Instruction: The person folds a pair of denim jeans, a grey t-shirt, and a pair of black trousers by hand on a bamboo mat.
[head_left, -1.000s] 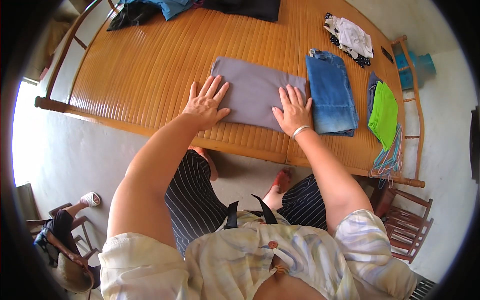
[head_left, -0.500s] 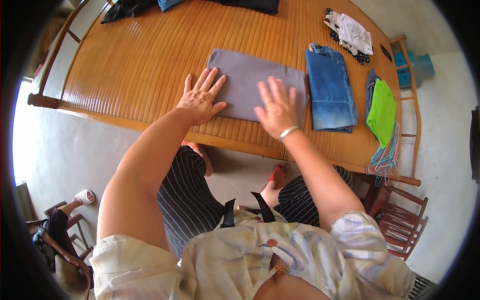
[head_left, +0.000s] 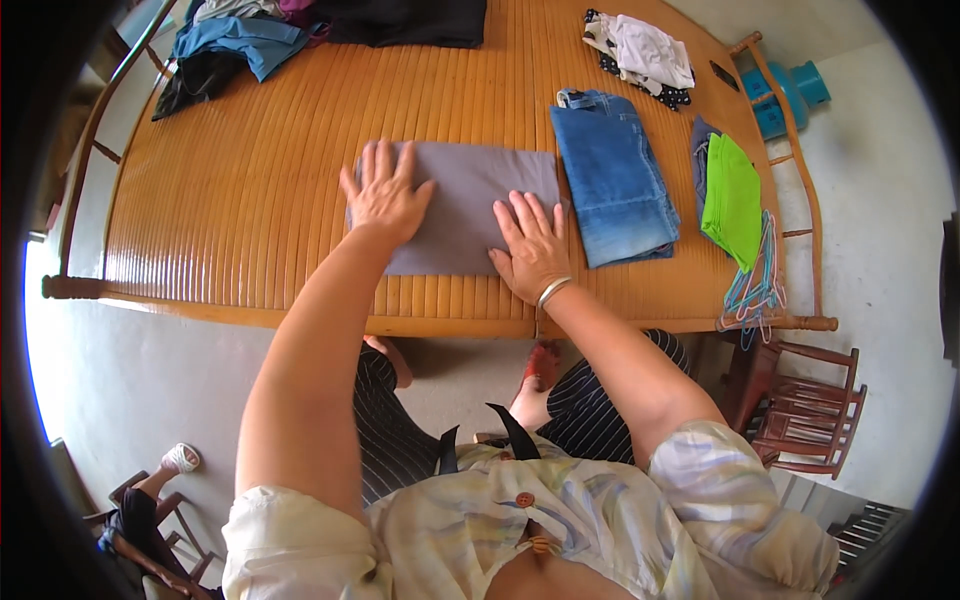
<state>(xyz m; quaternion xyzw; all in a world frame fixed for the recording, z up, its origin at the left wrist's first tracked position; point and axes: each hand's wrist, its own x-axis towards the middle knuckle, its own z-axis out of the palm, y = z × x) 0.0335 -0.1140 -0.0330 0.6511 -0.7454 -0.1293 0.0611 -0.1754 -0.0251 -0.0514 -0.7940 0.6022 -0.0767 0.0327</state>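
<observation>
1. The big, shiny, orange-brown bed (head_left: 270, 190) has long thin slats and wooden rails at both ends. A pale wall (head_left: 880, 200) and a gray floor (head_left: 240, 370) are around it.
2. Make the smooth, gray, folded cloth (head_left: 465, 185) the clock's middle: it lies flat near the bed's front edge.
3. The left hand (head_left: 385, 205) presses on its 9 o'clock end, fingers spread wide. The right hand (head_left: 530, 250) rests near its 4 o'clock corner, flat, fingers a bit apart.
4. Folded blue denim jeans (head_left: 615, 180) lie just beside it at 3 o'clock. A bright green cloth (head_left: 733, 200) is farther that way.
5. A white and spotted clothes pile (head_left: 650, 50) sits near 2 o'clock; a messy blue cloth (head_left: 240, 40) is at 10.
6. A brown wooden chair (head_left: 815, 400) stands at 4 o'clock.
7. Past the rail, between 2 and 3, is a round blue-green container (head_left: 800, 90). I can't see inside.
</observation>
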